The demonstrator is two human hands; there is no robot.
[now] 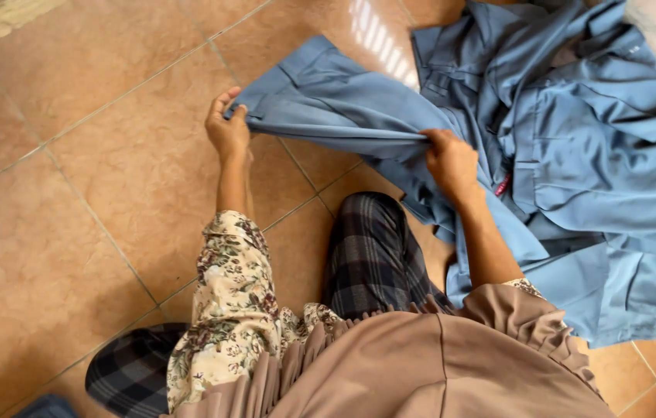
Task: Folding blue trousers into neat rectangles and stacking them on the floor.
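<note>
Terracotta floor tiles [72, 232], glossy and crossed by pale grout lines, fill the view, and the person sits on them in dark plaid trousers [370, 255] with a floral sleeve [231, 310] and a pleated tan garment [436, 364] below. Next in size is a heap of grey-blue uniform clothing [606, 193] spread over the tiles to the right. One piece, a grey-blue trouser leg [335, 108], is pulled out from that heap and stretched leftward, its long axis running nearly level between the two hands. The left hand [227, 131] pinches the free hem end, fingers closed over the fabric edge, well out from the pile. The right hand [452, 159] is clenched on the bunched cloth where the leg meets the heap, so it is the nearer hand to the pile. A small red tag [503, 186] shows just right of that hand.
</note>
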